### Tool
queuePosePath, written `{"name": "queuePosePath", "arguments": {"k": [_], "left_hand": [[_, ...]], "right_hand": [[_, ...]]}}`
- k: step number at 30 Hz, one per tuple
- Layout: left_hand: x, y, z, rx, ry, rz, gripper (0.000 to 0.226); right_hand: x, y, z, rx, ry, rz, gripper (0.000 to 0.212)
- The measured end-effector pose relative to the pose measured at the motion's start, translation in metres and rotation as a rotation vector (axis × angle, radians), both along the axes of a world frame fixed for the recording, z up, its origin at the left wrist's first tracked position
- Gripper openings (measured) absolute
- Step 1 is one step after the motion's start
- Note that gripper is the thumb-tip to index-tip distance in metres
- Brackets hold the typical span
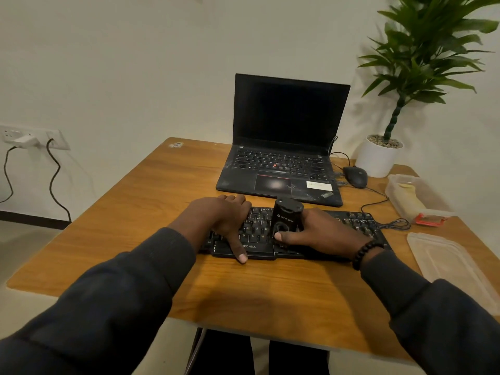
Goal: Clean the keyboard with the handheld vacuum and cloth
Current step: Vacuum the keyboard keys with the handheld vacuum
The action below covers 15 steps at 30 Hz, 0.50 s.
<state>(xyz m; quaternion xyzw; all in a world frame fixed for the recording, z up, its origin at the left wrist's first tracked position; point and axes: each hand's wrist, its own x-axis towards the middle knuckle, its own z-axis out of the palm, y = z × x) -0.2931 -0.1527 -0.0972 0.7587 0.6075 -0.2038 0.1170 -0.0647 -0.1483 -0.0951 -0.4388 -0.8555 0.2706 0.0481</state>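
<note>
On the wooden desk [151, 201] in front of you, the largest things stood at the back: a potted plant [422, 63] in the far right corner and an open, dark-screened ThinkPad laptop [284, 147], with a wired mouse [355, 176] just beside it. Nearer you lay the black keyboard [257, 234], flat and parallel to the desk's front edge, its cable trailing off to the right. Your left hand [224, 220] lay spread over the keyboard's left half, fingers straight and pressing down, thumb reaching the front edge, so it steadied the board rather than gripped it. Your right hand [322, 234] was curled round the small black handheld vacuum [287, 217], which stood upright on the middle keys with your thumb across its front. To the right sat a clear plastic container [414, 196] and its loose lid [446, 263]; no cloth could be made out with certainty. The vacuum looked light and rigid, best held round its barrel as you had it. The keyboard seemed stiff but light enough to slide, and its keycaps could probably lift, so a flat palm on the frame suited it.
</note>
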Motion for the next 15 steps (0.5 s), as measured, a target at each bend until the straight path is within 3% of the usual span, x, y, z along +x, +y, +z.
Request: {"name": "queuePosePath", "arguments": {"k": [5,9,13,15], "left_hand": [[0.000,0.000,0.000,-0.002,-0.022,0.017,0.140],[-0.001,-0.002,0.000,-0.003,-0.026,0.012,0.141],[-0.001,-0.004,0.002,0.000,-0.060,0.016,0.138],[-0.005,-0.006,0.000,0.004,-0.115,0.016,0.138]], "right_hand": [[0.002,0.008,0.006,0.287,-0.147,-0.014,0.042],[-0.001,-0.001,-0.001,0.022,0.027,-0.030,0.042],[0.004,0.003,-0.004,0.248,-0.088,-0.064,0.042],[0.011,0.006,-0.003,0.234,0.010,-0.142,0.041]]}}
